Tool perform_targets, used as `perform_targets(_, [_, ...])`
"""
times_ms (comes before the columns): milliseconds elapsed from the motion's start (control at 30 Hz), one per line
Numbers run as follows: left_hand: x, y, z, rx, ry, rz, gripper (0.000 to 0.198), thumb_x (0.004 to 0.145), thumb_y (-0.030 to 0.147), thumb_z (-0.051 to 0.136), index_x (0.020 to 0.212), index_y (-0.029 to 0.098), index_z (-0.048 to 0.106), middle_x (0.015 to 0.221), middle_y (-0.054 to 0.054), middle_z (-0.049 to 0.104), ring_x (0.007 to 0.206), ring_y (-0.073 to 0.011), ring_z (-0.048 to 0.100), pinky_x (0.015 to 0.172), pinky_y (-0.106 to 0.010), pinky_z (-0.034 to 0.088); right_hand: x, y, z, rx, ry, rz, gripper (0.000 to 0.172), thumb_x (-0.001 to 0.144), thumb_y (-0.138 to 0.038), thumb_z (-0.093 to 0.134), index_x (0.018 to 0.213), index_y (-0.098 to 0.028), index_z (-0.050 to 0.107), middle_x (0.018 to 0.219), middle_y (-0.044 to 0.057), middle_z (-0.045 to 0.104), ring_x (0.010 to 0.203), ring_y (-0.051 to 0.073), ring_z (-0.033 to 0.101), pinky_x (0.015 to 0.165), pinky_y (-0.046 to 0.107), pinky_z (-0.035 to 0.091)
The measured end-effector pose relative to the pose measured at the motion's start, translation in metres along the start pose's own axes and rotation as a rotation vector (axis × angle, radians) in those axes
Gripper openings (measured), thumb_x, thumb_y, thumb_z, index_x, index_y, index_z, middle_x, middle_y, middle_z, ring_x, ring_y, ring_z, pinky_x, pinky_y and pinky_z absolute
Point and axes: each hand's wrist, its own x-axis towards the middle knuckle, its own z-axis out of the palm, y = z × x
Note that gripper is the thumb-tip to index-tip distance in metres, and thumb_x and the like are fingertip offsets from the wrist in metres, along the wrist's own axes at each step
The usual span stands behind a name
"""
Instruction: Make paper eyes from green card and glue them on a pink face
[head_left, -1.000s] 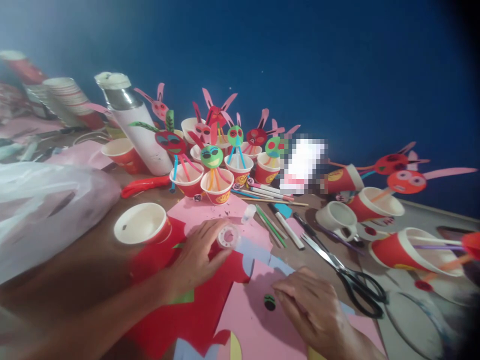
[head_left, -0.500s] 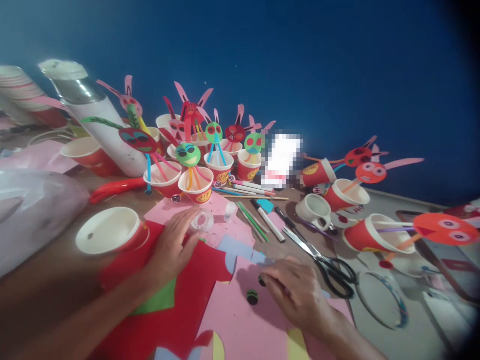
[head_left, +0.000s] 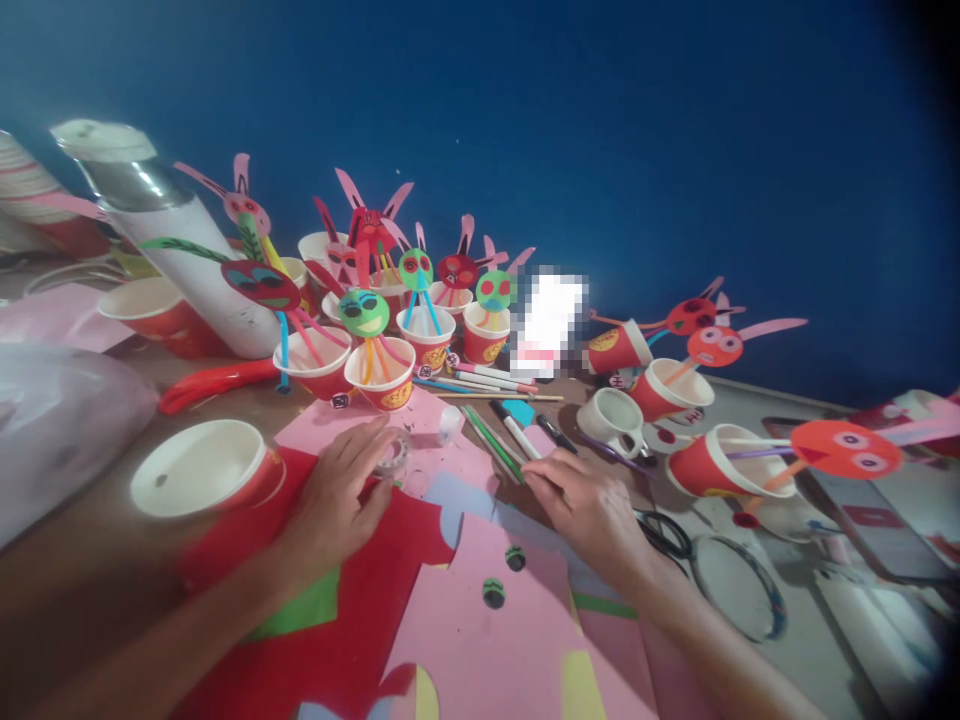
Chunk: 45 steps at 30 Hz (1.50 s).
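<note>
In the lower middle of the head view: a pink sheet (head_left: 457, 650) lies flat, with a red sheet (head_left: 390, 600) just left of it.
Black-and-green ovals (head_left: 493, 593): two, both on the pink sheet, near each other but apart, one higher and farther right.
Left hand (head_left: 337, 490): palm down over the red sheet, fingers stretched forward close together, thumb spread away from them; the fingertips reach a clear ring, but I cannot tell whether they press on it.
Clear ring (head_left: 397, 455): beside the left fingertips, left of a small clear cap (head_left: 450, 425).
Right hand (head_left: 589, 500): beyond the pink sheet's upper right, fingers bent and held close, thumb below them; whether they pinch anything I cannot tell.
Green stick (head_left: 495, 448): slanting, its near end just beside the right fingertips.
White marker (head_left: 520, 437): next to the green stick, running down toward the right fingers.
Scissors (head_left: 664, 535): black handles show beside the right hand; the rest is hidden.
Mug (head_left: 607, 418): white, past the right hand, handle turned to the right.
Paper cups (head_left: 382, 385): red outside, grouped at the back, several holding stick figures with paper faces.
Flask (head_left: 187, 260): pale, back left, tilted in view.
</note>
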Motion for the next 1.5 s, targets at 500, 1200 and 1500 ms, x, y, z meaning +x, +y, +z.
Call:
perform_targets(500, [-0.004, 0.032, -0.028, -0.240, 0.079, 0.112, 0.028, 0.085, 0.002, 0.050, 0.105, 0.019, 0.061, 0.110, -0.007, 0.063, 0.106, -0.0184, 0.058, 0.091, -0.030, 0.048, 0.039, -0.015, 0.023, -0.267, -0.086, 0.104, 0.019, 0.090, -0.020, 0.050, 0.082, -0.019, 0.067, 0.087, 0.009, 0.068, 0.084, 0.023, 0.062, 0.068, 0.030, 0.038])
perform_targets(1200, [0.004, 0.085, -0.013, -1.263, -0.366, -0.865, 0.025, 0.082, 0.045, 0.065, 0.084, 0.020, 0.068, 0.076, -0.001, 0.066, 0.073, -0.0152, 0.060, 0.071, -0.028, 0.049, -0.027, -0.073, -0.009, 0.893, -0.343, 0.343, 0.007, 0.079, -0.018, 0.060, 0.072, -0.020, 0.059, 0.063, -0.005, 0.060, 0.056, 0.010, 0.050, 0.052, 0.020, 0.039])
perform_targets(1500, [0.007, 0.061, -0.025, -0.955, -0.465, -0.741, 0.026, 0.083, 0.045, 0.062, 0.088, 0.020, 0.070, 0.063, 0.003, 0.059, 0.058, -0.0110, 0.051, 0.056, -0.021, 0.041, -0.037, -0.021, -0.011, 0.328, -0.196, 0.057, 0.020, 0.090, -0.016, 0.051, 0.088, -0.023, 0.069, 0.081, 0.001, 0.066, 0.074, 0.015, 0.063, 0.067, 0.025, 0.044])
